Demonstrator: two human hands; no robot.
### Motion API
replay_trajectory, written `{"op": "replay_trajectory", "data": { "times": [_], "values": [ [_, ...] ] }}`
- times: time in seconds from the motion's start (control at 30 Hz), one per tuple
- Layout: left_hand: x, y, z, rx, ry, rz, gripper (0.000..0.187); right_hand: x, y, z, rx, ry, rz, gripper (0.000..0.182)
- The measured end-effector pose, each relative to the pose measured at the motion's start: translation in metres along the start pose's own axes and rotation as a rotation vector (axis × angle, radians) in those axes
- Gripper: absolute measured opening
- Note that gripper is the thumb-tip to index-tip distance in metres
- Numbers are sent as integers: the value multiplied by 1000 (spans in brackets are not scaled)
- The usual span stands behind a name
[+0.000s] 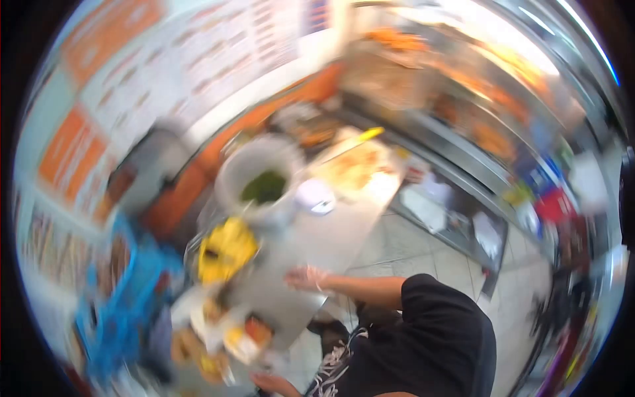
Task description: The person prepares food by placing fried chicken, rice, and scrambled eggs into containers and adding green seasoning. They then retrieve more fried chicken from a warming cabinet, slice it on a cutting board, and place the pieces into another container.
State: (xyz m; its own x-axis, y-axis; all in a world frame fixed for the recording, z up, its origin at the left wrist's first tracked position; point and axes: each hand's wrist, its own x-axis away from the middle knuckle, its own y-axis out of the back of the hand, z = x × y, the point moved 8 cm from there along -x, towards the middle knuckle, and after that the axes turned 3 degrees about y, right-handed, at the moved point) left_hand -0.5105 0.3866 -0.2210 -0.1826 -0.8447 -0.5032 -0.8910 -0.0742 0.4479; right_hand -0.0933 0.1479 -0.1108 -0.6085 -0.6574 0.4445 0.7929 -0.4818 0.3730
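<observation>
Person's right hand [305,278] is over the counter [307,241], nr the yellow bundle [235,245]; no item shows in it, but w/ the blur its grip can't be told; left hand [274,384] is low, just beside the food pack [246,339], grip unclear too; pack sits at the counter's near end, prob. for short reach; tub [229,175] w/ greens [266,187] stands wall side, prob. b/c it's bulky; round white container [315,197] is right by it, likely for handy access.
</observation>
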Motion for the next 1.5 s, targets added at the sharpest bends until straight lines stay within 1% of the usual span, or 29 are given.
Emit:
{"op": "replay_trajectory", "data": {
  "times": [0.03, 0.07, 0.1, 0.2, 0.23, 0.3, 0.37, 0.4, 0.47, 0.53, 0.6, 0.67, 0.73, 0.77, 0.83, 0.87, 0.9, 0.93, 0.97, 1.0, 1.07, 1.1, 1.13, 1.27, 1.33, 1.4, 1.43, 1.47, 1.5],
  "values": [
    [15, -3, -19, 112, -70, 73, 26, 41, 24, -6, -25, -84, -41, 47],
    [24, -5, -23, 102, 44, 231, 26, 58, 30, -46, 22, -40, -144, 48],
    [35, -23, -54, 158, 139, 470, 25, 74, 34, -84, 82, 10, -216, 49],
    [87, -81, -170, 275, 328, 1114, 26, 160, 64, -156, -43, -241, -392, 49],
    [97, -103, -206, 302, 304, 1261, 26, 184, 65, -195, -70, -345, -459, 49],
    [103, -148, -277, 335, 156, 1458, 27, 244, 75, -227, -131, -320, -634, 47],
    [104, -213, -335, 363, -266, 1471, 24, 291, 75, -274, -304, -397, -727, 42],
    [105, -246, -374, 374, -534, 1374, 22, 312, 75, -294, -295, -395, -751, 42],
    [109, -274, -502, 532, -715, 1318, 19, 362, 77, -337, -609, -361, -845, 34],
    [130, -296, -625, 611, -753, 1234, 16, 424, 98, -357, -746, -333, -929, 32],
    [173, -279, -762, 964, -776, 1204, 14, 472, 110, -369, -904, -302, -995, 31],
    [240, -246, -889, 1231, -689, 1429, 12, 532, 146, -378, -824, -254, -1271, 27],
    [314, -208, -1005, 1433, -820, 1570, 19, 573, 171, -372, -884, -179, -1406, 27],
    [350, -191, -1052, 1428, -707, 1781, 25, 591, 184, -369, -946, -95, -1531, 28],
    [404, -162, -1153, 1451, -846, 1723, 31, 608, 207, -364, -978, -43, -1560, 28],
    [425, -148, -1199, 1313, -880, 1802, 40, 613, 216, -362, -1015, 8, -1588, 27],
    [456, -164, -1253, 1573, -868, 1589, 54, 617, 224, -362, -1012, 8, -1596, 27],
    [462, -149, -1287, 1558, -912, 1440, 57, 619, 234, -362, -1021, 41, -1588, 27],
    [464, -133, -1314, 1542, -948, 1292, 60, 624, 246, -363, -1026, 73, -1584, 27],
    [475, -131, -1337, 1563, -945, 1296, 60, 630, 254, -367, -1015, 72, -1603, 27],
    [475, -105, -1365, 1627, -1080, 669, 60, 643, 268, -382, -1038, 88, -1636, 28],
    [473, -92, -1368, 1523, -1093, 684, 47, 649, 272, -396, -1083, 63, -1682, 26],
    [474, -92, -1374, 1540, -1089, 690, 47, 658, 283, -407, -1078, 61, -1700, 26],
    [479, -86, -1368, 1643, -1342, 504, 24, 693, 297, -448, -1118, 19, -1831, 25],
    [503, -105, -1390, 2037, -1176, 1883, 14, 714, 310, -463, -1127, -4, -1887, 25],
    [487, -102, -1397, 1950, -1267, 1717, 8, 732, 315, -472, -1192, 7, -1962, 26],
    [473, -97, -1394, 1887, -1359, 1336, 19, 735, 321, -475, -1191, -2, -1948, 26],
    [473, -97, -1390, 1875, -1354, 1329, 19, 741, 329, -479, -1180, 22, -1979, 27],
    [468, -80, -1372, 1883, -1541, 890, 27, 747, 336, -482, -1167, 50, -2012, 28]
  ]
}}
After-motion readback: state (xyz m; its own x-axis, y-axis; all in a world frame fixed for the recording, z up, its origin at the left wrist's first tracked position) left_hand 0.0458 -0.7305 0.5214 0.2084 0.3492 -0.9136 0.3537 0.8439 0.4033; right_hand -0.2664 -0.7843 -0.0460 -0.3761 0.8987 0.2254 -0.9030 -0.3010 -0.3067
